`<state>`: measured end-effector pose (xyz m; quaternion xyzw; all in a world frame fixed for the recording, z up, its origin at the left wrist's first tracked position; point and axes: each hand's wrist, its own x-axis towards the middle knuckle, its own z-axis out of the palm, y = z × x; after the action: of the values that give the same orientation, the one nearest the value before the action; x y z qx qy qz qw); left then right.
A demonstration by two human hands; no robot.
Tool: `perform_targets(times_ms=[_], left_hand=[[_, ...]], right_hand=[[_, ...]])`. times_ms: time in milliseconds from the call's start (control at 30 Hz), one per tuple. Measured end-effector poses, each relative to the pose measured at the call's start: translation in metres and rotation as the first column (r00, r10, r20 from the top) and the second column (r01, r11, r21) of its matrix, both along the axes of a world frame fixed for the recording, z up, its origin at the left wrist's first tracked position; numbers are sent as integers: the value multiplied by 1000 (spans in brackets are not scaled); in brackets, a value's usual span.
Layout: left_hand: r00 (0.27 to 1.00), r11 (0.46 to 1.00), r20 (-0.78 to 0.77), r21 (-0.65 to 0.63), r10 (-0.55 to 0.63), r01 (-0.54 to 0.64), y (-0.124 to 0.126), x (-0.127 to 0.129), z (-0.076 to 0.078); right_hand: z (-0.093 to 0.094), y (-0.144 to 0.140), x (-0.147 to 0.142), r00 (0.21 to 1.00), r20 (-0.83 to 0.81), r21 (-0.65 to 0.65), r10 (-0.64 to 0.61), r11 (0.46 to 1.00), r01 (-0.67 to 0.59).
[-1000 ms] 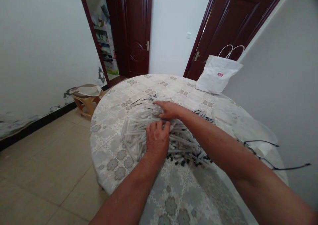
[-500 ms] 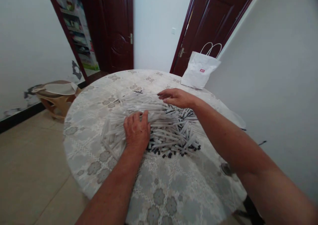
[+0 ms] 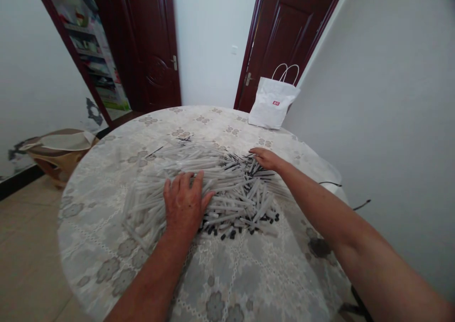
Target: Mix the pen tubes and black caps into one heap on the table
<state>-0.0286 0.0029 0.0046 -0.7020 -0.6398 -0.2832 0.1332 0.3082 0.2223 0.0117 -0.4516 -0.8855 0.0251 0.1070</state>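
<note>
A wide heap of thin whitish translucent plastic tubes (image 3: 227,189), many with black ends, lies across the table. My left hand (image 3: 185,201) rests palm down on the left middle of the heap, fingers spread and thumb out to the right. Nothing shows in its grasp. At the far right side of the heap is my right hand (image 3: 265,158), low over some thin black tips. Its fingers point left, with the upper ones stretched out; the underside of this hand is hidden.
A patterned cloth covers the round table (image 3: 213,274). A white paper bag (image 3: 272,103) stands at its far right edge. To the left, a wooden stool (image 3: 59,158) carries a tan bag-like item. A white wall (image 3: 384,99) runs along the right.
My right hand has moved lower and to the right over the heap. My left hand has spread its fingers wider, staying on the tubes. The camera view has shifted somewhat.
</note>
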Motion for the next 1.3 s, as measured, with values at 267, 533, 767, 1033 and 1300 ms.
perform_targets(times_ms=[267,533,767,1033,1300], left_hand=[[1000,1000,-15,-3,10,-10,2,-3,-4],[1000,1000,-19,-16,16,-17,1,-2,-2],[1000,998,5,-52,28,-28,-1,0,0],[999,997,4,-60,52,-52,-4,3,0],[999,998,0,-44,36,-36,-3,3,0]], right_hand=[[-23,21,-11,989,147,-14,22,1000,-21],[-23,-29,7,979,206,-10,-4,1000,6],[-13,-74,33,992,123,-79,40,996,-30],[-10,-80,76,998,38,-304,59,951,-45],[-3,-89,68,987,141,-386,82,922,-21]])
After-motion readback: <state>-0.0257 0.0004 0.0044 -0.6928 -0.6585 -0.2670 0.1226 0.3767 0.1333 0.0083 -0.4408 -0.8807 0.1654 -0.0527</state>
